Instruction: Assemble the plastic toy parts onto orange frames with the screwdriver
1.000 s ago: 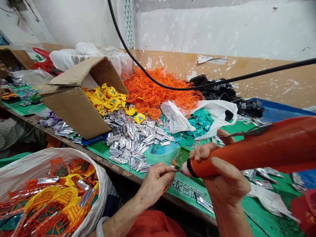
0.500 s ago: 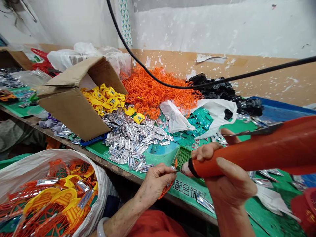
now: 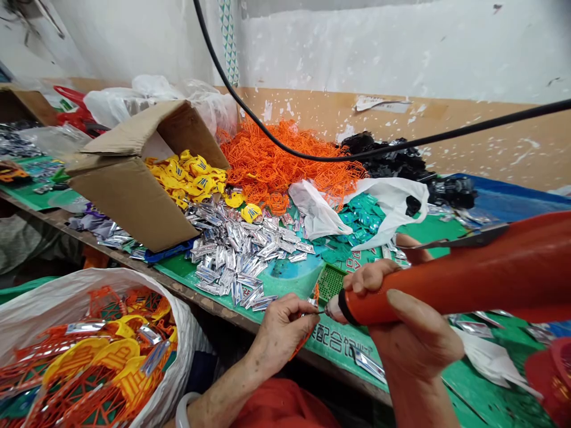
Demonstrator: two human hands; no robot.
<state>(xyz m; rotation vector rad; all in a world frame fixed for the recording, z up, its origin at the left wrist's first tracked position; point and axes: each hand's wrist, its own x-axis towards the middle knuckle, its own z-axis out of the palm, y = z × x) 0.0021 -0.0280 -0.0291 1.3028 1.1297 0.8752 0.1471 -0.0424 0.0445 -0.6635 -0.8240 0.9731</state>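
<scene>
My right hand (image 3: 414, 342) is wrapped around the thick body of a red-orange electric screwdriver (image 3: 486, 273), whose tip points left. Its thin bit meets the fingertips of my left hand (image 3: 281, 330). Those fingers are pinched on an orange plastic part (image 3: 316, 293), mostly hidden behind them. Whether a screw sits at the bit is too small to tell. Just behind the screwdriver's nose stands a small green perforated tray (image 3: 332, 279). Silvery printed pieces (image 3: 241, 255) lie heaped beyond my left hand.
A white sack (image 3: 187, 333) of orange and yellow assemblies stands front left. On the bench are a tipped cardboard box (image 3: 129, 202) with yellow parts, an orange heap (image 3: 289, 154), green pieces (image 3: 363, 214) in a white bag and black parts (image 3: 379, 157). A black cable (image 3: 330, 158) hangs across.
My left hand has turned slightly, so less of the orange part shows below it. The screwdriver has shifted a little left and down, its bit still at my left fingertips.
</scene>
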